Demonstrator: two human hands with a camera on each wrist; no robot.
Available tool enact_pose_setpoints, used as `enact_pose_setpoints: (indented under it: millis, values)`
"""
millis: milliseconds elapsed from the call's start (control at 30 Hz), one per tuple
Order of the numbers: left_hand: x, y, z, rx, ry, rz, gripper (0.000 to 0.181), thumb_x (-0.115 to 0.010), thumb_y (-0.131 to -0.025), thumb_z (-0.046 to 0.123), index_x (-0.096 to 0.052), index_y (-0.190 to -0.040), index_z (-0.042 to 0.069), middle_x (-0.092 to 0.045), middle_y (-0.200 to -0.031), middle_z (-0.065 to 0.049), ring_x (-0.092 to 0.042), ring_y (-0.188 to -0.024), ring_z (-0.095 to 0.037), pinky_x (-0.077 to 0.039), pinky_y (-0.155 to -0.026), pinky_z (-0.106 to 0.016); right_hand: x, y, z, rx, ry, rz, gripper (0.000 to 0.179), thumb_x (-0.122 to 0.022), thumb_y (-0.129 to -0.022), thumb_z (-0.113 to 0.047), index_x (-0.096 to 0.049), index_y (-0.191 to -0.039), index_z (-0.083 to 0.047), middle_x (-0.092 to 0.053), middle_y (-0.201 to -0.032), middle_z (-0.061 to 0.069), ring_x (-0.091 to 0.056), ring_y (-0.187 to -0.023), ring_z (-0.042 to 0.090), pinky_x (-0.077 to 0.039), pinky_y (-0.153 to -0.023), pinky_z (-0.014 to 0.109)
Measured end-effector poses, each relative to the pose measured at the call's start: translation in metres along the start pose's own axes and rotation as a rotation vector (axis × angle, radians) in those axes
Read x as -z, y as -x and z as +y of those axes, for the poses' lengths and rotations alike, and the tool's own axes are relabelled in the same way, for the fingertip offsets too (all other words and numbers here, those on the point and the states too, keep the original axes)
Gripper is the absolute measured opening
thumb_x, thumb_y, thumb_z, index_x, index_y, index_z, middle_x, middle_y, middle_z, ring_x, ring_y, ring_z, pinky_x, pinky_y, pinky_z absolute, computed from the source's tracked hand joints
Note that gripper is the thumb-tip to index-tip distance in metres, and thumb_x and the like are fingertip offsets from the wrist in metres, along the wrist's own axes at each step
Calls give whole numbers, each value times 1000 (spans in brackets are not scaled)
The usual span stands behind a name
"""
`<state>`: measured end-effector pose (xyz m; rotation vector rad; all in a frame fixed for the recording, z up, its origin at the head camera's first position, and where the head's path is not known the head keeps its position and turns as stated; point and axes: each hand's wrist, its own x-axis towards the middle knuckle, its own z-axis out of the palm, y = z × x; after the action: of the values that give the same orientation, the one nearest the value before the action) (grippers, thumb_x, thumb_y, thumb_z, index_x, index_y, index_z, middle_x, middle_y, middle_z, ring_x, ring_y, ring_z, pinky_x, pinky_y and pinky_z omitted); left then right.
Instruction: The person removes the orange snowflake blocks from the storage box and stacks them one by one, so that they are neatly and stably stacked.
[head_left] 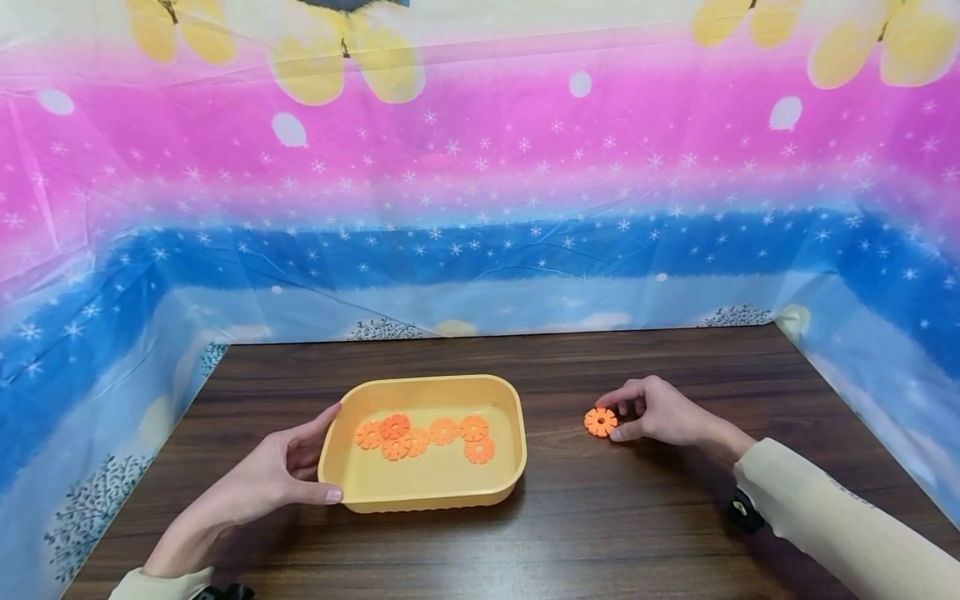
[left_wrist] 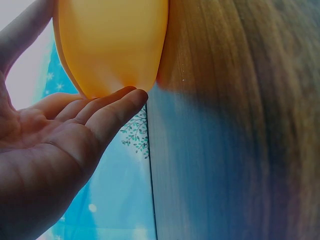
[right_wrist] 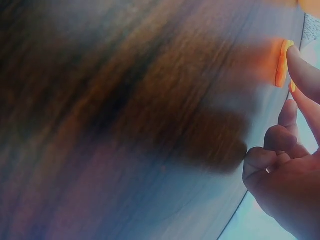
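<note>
One orange disc (head_left: 594,424) is pinched in your right hand (head_left: 662,412), at or just above the table (head_left: 637,517), near the yellow box (head_left: 427,502) your left hand (head_left: 258,477) clasps by one end; more discs (head_left: 484,456) lie inside. You appear to be moving them singly; the next move likely calls for a firm pinch and steady box.

Wood-grain table (head_left: 600,533) bordered far, left and right by cloth (head_left: 517,250) | yellow butterflies (head_left: 309,67) printed high on far side | bushes (head_left: 386,328) printed low
</note>
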<state>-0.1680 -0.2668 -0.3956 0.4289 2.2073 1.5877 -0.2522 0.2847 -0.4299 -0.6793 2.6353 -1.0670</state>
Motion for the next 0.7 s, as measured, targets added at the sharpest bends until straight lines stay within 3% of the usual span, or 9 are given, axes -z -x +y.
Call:
enact_pose_setpoints:
  millis: [700]
  values:
    - [-1, 0, 2, 20, -13, 11, 111, -86, -85, 8, -13, -167, 6, -22, -167, -31, -43, -143, -48, -56, -100, -34, -3, 0, -2, 12, 54, -4, 40, -86, -86, -15, -77, -125, -14, -60, -94, 4, -47, -85, 23, -37, -68, 29]
